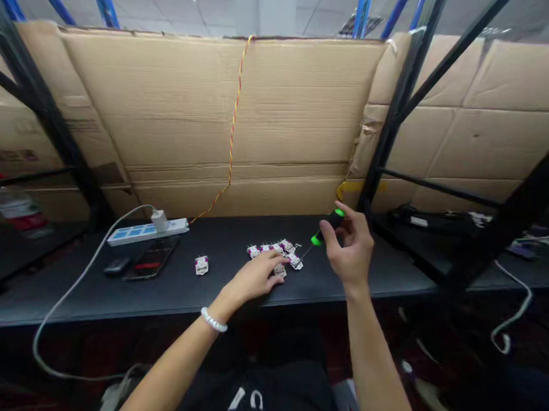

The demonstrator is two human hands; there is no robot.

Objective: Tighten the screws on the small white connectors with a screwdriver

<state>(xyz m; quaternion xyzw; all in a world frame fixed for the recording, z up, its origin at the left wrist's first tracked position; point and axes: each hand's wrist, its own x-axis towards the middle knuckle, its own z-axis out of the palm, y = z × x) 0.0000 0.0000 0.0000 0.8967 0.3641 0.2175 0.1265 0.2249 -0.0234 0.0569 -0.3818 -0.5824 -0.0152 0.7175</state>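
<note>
My right hand (352, 250) grips a screwdriver (333, 221) with a black and bright green handle. Its thin shaft slants down to the left, and the tip meets a small white and purple module (295, 261) on the black tabletop. My left hand (257, 276), a white bead bracelet at its wrist, lies low over the table with its fingertips against that same module, holding it down. Another module (280, 270) shows between the left thumb and fingers. Several similar modules (265, 248) cluster just beyond the fingers, and one module (201, 265) sits apart to the left.
A white power strip (175, 225) with a plugged-in charger and cable lies at the back left. Near it are a phone (153, 259) and a small black object (117, 266). Cardboard (298, 120) walls the back; black metal posts (390, 132) flank the table.
</note>
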